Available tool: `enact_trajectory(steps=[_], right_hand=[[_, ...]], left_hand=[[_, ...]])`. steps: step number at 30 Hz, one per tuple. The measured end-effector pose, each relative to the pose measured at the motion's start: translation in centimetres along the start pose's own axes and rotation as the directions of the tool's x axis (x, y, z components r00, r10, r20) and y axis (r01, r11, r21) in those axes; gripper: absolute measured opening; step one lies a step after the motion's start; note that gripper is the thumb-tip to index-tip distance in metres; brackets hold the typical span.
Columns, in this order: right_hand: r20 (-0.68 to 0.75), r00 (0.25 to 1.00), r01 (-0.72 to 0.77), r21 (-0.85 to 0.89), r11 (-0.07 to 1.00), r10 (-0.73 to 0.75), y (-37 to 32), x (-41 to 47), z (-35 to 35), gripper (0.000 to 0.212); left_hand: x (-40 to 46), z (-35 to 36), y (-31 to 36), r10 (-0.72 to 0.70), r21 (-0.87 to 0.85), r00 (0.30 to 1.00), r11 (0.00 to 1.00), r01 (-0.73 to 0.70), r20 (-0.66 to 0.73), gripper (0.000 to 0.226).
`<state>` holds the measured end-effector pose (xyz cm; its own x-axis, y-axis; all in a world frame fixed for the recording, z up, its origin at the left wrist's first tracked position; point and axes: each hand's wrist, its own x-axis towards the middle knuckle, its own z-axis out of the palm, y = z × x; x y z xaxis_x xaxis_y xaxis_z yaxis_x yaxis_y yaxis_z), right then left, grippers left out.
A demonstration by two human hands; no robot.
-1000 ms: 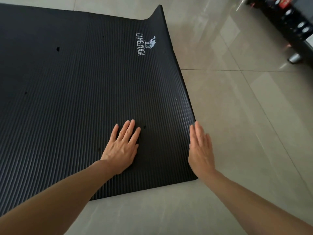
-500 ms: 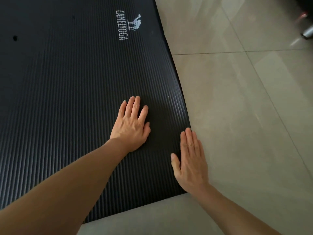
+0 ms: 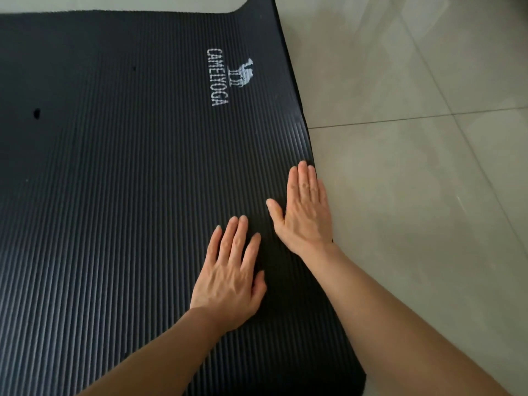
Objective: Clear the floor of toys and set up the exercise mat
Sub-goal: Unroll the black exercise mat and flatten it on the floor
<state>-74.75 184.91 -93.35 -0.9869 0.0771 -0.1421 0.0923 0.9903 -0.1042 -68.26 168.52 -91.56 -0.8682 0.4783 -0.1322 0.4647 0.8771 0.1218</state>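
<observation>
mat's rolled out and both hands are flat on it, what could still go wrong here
1. The far corner of the mat curls upward at the top; it may stay lifted and be a trip point.
2. The right edge bows in a wave beside the tiled floor; pressing only where the right hand and left hand rest may leave it uneven.
3. The tiles look glossy, so the mat might slide.

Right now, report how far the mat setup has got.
Done: the black exercise mat lies unrolled on the tiled floor, logo side up, and no toys show in this view. In hand: the left hand and right hand press flat on the mat near its right edge, smoothing it. Left: the far right corner looks curled up and needs flattening; the rest of the room is out of view.
</observation>
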Motion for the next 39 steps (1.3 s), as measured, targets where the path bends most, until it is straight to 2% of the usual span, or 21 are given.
enact_trajectory(steps=[4, 7, 9, 11, 15, 21, 24, 31, 39], right_hand=[[-0.011, 1.000, -0.003, 0.003, 1.000, 0.003, -0.4, 3.8, -0.7, 0.080], [-0.029, 1.000, -0.006, 0.035, 0.999, 0.007, -0.5, 5.9, -0.9, 0.081], [-0.053, 0.998, -0.024, 0.056, 0.998, 0.027, -0.5, 6.5, -0.9, 0.080], [-0.065, 0.997, -0.036, 0.052, 0.998, 0.040, -0.5, 6.1, -1.0, 0.077], [-0.019, 0.998, -0.066, -0.012, 0.998, 0.066, -0.6, 6.5, -1.4, 0.073], [0.033, 0.997, -0.068, -0.063, 0.996, 0.070, -1.1, 7.6, -2.3, 0.075], [0.058, 0.997, -0.054, -0.002, 0.999, 0.054, -1.6, 11.5, -2.8, 0.078], [0.060, 0.997, -0.053, -0.017, 0.998, 0.054, -3.5, 21.3, -3.4, 0.087], [0.047, 0.998, 0.034, -0.057, 0.998, -0.032, -5.3, 34.9, -4.9, 0.078]], left_hand=[[0.4, -0.4, -0.3, -0.019, -0.085, 1.000, 0.996, 0.019, 0.001, 0.059], [3.8, -1.0, -1.4, -0.120, -0.173, 0.988, 0.980, 0.101, -0.102, 0.048], [8.3, -1.3, -3.2, -0.181, -0.154, 0.975, 0.975, 0.160, -0.133, 0.046], [13.4, -2.2, -5.5, -0.238, -0.125, 0.964, 0.967, 0.224, -0.119, 0.053], [19.7, -2.3, -9.1, -0.266, -0.066, 0.961, 0.963, 0.262, -0.079, 0.066], [19.6, -2.9, -9.2, -0.262, -0.134, 0.961, 0.959, 0.249, -0.088, 0.066], [19.8, -3.2, -9.2, -0.268, -0.159, 0.962, 0.954, 0.255, -0.060, 0.065], [20.2, -3.4, -9.4, -0.342, -0.205, 0.940, 0.921, 0.330, -0.024, 0.068], [20.1, -3.4, -9.6, -0.348, -0.229, 0.938, 0.913, 0.337, -0.008, 0.070]])
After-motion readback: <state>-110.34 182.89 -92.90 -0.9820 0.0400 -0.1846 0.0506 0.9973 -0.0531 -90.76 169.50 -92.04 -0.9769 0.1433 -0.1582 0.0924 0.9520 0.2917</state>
